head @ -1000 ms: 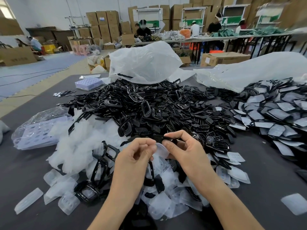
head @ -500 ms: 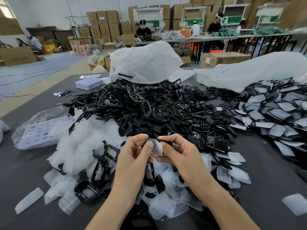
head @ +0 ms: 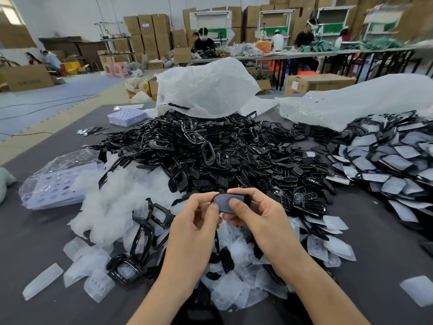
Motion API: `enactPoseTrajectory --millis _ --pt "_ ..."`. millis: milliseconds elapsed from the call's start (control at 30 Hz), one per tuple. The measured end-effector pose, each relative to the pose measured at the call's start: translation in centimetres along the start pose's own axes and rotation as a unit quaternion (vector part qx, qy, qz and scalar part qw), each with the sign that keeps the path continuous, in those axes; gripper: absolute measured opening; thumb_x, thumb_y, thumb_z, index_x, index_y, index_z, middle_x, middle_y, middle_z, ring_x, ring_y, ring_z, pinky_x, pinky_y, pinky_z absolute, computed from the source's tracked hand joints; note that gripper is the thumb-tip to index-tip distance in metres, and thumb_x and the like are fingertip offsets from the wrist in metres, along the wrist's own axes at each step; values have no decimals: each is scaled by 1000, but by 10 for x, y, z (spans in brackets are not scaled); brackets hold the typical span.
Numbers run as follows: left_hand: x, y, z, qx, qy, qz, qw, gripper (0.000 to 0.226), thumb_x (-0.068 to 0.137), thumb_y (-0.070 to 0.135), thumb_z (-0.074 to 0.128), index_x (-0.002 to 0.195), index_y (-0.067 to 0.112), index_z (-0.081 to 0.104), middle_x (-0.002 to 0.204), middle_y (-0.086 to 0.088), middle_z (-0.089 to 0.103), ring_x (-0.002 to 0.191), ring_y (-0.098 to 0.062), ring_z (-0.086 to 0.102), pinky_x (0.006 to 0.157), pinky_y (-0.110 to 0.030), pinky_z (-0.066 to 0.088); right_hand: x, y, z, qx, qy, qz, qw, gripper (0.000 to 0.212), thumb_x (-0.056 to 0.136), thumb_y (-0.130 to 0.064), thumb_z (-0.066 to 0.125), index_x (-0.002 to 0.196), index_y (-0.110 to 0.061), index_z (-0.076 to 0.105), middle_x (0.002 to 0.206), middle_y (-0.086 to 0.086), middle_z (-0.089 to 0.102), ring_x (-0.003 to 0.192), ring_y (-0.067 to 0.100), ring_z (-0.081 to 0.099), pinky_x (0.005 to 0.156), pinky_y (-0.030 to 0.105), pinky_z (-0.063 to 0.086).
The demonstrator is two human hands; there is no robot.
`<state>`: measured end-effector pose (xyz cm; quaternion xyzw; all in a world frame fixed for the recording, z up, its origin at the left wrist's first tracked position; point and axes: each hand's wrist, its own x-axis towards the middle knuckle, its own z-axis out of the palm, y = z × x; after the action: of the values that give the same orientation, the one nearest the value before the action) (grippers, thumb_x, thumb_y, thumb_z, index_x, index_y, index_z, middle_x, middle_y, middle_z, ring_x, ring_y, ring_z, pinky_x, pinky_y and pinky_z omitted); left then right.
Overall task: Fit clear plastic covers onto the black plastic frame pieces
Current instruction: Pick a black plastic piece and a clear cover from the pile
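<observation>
Both hands are up over the table: my left hand [head: 196,221] and right hand [head: 255,216] each pinch one black frame piece [head: 247,200] between thumb and fingers, just above the near edge of the heap of loose frames [head: 210,156]. The clear cover [head: 222,203] lies on its face, nearly seated, I'd say. Best now: walk the thumbs round the rim, press evenly, no twisting. It's small and rounded, dull grey where the cover overlies black, dark rim showing at the end.
</observation>
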<state>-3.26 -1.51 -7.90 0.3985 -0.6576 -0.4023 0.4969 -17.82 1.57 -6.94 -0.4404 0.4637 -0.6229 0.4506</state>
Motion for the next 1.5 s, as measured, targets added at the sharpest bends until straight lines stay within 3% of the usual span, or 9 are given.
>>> enactPoseTrajectory --millis 167,367,500,700,1033,1167,1300,1433,1500 --pt "-5 3 3 6 13 4 1000 20 99 25 56 98 41 68 79 2 69 79 -28 66 79 -51 57 -1 1 3 0 5 4 1000 16 92 -9 71 105 -18 72 81 4 77 73 12 73 67 17 56" --pt "-7 6 5 27 -19 15 999 33 105 20 44 115 41 67 97 17 74 91 -3 69 75 -13 51 0 2 0 -72 16 -25 997 17 91 -14 74 101 -28 71 79 -2 76 70 8 70 65 16 52" --pt "-5 4 5 55 -20 18 998 28 103 23 50 111 45 67 92 14 74 84 -12 70 77 -34 57 -2 2 0 -96 5 -32 995 21 91 -18 74 97 -38 71 77 -6 75 69 4 69 64 14 51" --pt "-3 6 5 -13 -1 8 1000 33 101 15 55 103 44 70 88 12 75 81 -4 71 71 -11 51 1 1 0 15 5 -13 1000 14 100 -12 61 106 -16 72 78 3 75 69 11 70 64 18 56" --pt "-4 6 4 -78 -1 -6 997 8 99 12 58 100 18 63 83 1 74 76 -9 70 72 -14 52 4 0 1 97 1 46 994 20 100 -10 59 95 -18 77 90 14 74 73 20 70 66 24 58" --pt "-6 6 5 -53 -11 13 998 16 99 15 60 96 30 64 83 4 74 76 -8 70 70 -13 51 4 0 1 114 -15 66 991 29 99 -8 60 84 -24 79 85 10 73 67 18 68 63 23 57" --pt "-7 2 4 -10 -20 25 999 15 99 24 60 96 38 64 85 4 73 80 -17 71 79 -38 59 5 3 0 108 -24 69 991 34 98 -4 62 78 -26 78 77 6 72 62 16 65 60 24 55" --pt "-10 2 4 21 -22 52 998 15 93 46 55 102 42 66 81 8 71 75 -18 68 74 -48 58 5 1 -1 93 -38 71 992 8 81 -20 76 77 -27 76 76 8 72 63 17 67 63 25 56" --pt "-10 1 3 49 -23 70 996 18 93 49 52 106 48 65 81 10 70 69 -18 65 68 -41 57 4 1 -3 65 -46 61 995 4 76 -27 77 78 -29 76 76 5 72 66 17 68 66 26 56"
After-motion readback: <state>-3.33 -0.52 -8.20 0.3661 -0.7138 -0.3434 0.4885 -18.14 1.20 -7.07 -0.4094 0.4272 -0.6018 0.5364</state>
